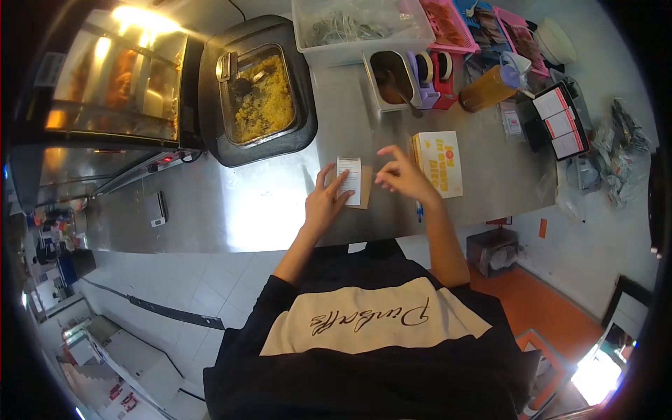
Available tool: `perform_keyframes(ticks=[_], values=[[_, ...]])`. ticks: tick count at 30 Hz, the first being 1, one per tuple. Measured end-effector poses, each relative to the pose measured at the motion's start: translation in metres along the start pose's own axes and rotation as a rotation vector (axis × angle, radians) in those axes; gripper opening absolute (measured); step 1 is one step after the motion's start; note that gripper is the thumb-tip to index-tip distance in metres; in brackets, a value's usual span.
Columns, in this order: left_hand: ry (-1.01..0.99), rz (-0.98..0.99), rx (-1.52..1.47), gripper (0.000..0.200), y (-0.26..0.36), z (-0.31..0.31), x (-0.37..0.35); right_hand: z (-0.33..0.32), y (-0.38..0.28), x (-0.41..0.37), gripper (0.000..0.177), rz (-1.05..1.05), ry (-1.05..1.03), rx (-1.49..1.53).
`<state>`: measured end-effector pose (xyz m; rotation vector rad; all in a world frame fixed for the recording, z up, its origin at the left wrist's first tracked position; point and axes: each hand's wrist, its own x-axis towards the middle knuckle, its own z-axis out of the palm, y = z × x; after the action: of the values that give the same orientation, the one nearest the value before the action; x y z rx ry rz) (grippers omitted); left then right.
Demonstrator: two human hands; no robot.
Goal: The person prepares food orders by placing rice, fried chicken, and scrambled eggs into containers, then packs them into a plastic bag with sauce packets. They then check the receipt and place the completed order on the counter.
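My left hand (325, 201) rests with spread fingers on a white printed slip of paper (350, 183), which looks like a receipt. Under the slip, a brown paper piece (365, 187) shows at its right side. My right hand (408, 176) is raised just to the right of the slip, fingers bent but apart, with nothing visible in them. Close beyond it lies a white and yellow printed box (441, 164). A blue pen (419, 211) lies near the counter's front edge, beside my right forearm.
A dark-rimmed tray of yellow food (269, 105) and a lit warming cabinet (115, 91) stand left. Behind are a plastic bin (364, 31), a metal container with a utensil (392, 80), tape dispensers (442, 77) and a sauce bottle (486, 89). A card stand (560, 119) is right.
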<state>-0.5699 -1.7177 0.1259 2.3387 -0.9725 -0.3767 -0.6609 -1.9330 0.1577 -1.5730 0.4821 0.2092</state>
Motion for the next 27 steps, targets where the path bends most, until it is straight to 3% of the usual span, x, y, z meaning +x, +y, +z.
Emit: perform_keyframes(ticks=[5, 8, 11, 14, 16, 18, 20, 23, 26, 27], values=[[-0.006, 0.146, -0.001, 0.05, -0.015, 0.001, 0.0, 0.06, 0.036, 0.041, 0.042, -0.163, 0.167, -0.444], [-0.035, 0.126, -0.04, 0.052, -0.017, 0.001, 0.001, 0.065, 0.027, 0.038, 0.038, -0.008, 0.247, -0.612], [-0.083, 0.08, -0.097, 0.053, -0.015, -0.002, 0.0, 0.047, 0.054, 0.023, 0.038, -0.16, 0.39, -0.492], [-0.093, 0.011, -0.163, 0.052, -0.012, -0.001, 0.001, 0.009, 0.062, 0.001, 0.038, 0.089, 0.313, -0.574], [-0.067, -0.052, -0.213, 0.051, -0.01, 0.001, -0.003, -0.029, 0.027, -0.005, 0.034, -0.047, 0.641, -0.357], [-0.092, -0.085, -0.198, 0.05, -0.009, 0.005, -0.006, -0.095, 0.042, 0.02, 0.032, -0.185, 0.943, -0.107], [-0.094, -0.096, -0.172, 0.051, -0.012, 0.018, -0.012, -0.169, 0.073, 0.061, 0.036, -0.487, 1.285, -0.584], [-0.067, -0.189, -0.275, 0.053, 0.006, 0.023, -0.018, -0.206, 0.049, 0.083, 0.032, 0.13, 0.764, 0.045], [-0.005, -0.197, -0.283, 0.055, 0.013, 0.033, -0.02, -0.22, 0.059, 0.108, 0.032, 0.201, 0.642, 0.14], [0.006, -0.199, -0.282, 0.055, 0.014, 0.035, -0.023, -0.218, 0.065, 0.108, 0.032, 0.08, 0.616, 0.27]])
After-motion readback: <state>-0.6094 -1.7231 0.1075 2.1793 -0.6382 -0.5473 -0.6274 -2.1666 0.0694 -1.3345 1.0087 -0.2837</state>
